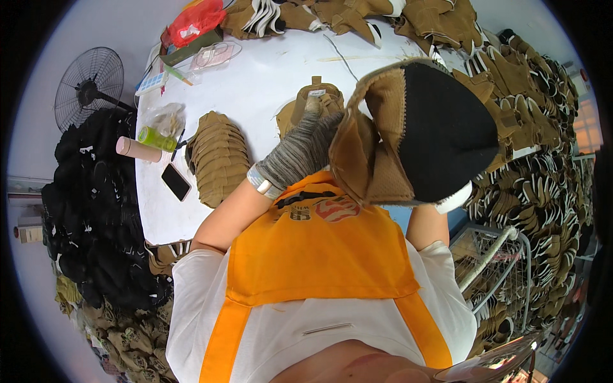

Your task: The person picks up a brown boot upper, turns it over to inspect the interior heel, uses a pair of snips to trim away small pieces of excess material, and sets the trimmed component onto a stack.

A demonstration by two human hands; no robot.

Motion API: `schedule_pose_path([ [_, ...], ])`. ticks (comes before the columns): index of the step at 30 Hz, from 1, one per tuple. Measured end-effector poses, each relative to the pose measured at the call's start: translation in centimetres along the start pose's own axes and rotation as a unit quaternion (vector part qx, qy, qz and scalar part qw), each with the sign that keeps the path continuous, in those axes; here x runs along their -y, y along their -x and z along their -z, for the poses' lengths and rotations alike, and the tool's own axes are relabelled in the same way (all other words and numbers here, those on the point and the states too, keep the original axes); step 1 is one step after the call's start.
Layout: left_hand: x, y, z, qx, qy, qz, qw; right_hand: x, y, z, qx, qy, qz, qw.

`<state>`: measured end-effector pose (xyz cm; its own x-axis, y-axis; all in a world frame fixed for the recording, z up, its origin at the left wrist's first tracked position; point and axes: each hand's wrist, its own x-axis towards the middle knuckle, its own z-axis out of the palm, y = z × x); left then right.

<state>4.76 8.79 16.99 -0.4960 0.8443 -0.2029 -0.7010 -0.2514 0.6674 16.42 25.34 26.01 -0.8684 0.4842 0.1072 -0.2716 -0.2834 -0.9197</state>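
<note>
One large, open boot-shaped upper of brown fabric with a black rounded panel (440,131) is raised over the near edge of the desk (262,73), right of its middle. It hides the right hand entirely; only that forearm shows, so its grip cannot be told. The left hand (300,147), in a grey knitted glove, has its thumb raised; its fingertips go out of sight at the upper's left border, and whether they pinch it is unclear. Just past that thumb is one partly covered brown piece with a white tag (332,107). Toward the desk's left edge are one stack of brown fabric pieces (220,159), overlapped too tightly to count, one black phone (175,182) and two cylinders, one pink (137,149), one yellow-green (157,139). Brown-and-white pieces (345,16) along the far edge are cut off.
</note>
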Motion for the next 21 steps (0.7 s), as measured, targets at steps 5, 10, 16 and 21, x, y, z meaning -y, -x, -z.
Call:
schedule_pose_path([
  [5, -2.3, 3.0, -4.4, 0.119, 0.016, 0.115, 0.986, -1.5, -1.2, -0.2, 0.005, 0.026, -0.017, 1.0],
  [10, -0.7, 2.4, -2.0, 0.112, -0.203, -0.062, 0.971, 0.2, -1.1, 0.9, -0.037, 0.112, 0.01, 0.993],
  [16, -5.2, 3.5, -5.9, 0.038, 0.004, -0.216, 0.976, 5.9, 1.5, 8.3, -0.292, 0.198, 0.213, 0.911],
  [21, -6.0, 4.3, -6.0, -0.043, -0.32, -0.47, 0.821, 6.3, 6.3, 4.5, -0.296, 0.284, 0.217, 0.886],
])
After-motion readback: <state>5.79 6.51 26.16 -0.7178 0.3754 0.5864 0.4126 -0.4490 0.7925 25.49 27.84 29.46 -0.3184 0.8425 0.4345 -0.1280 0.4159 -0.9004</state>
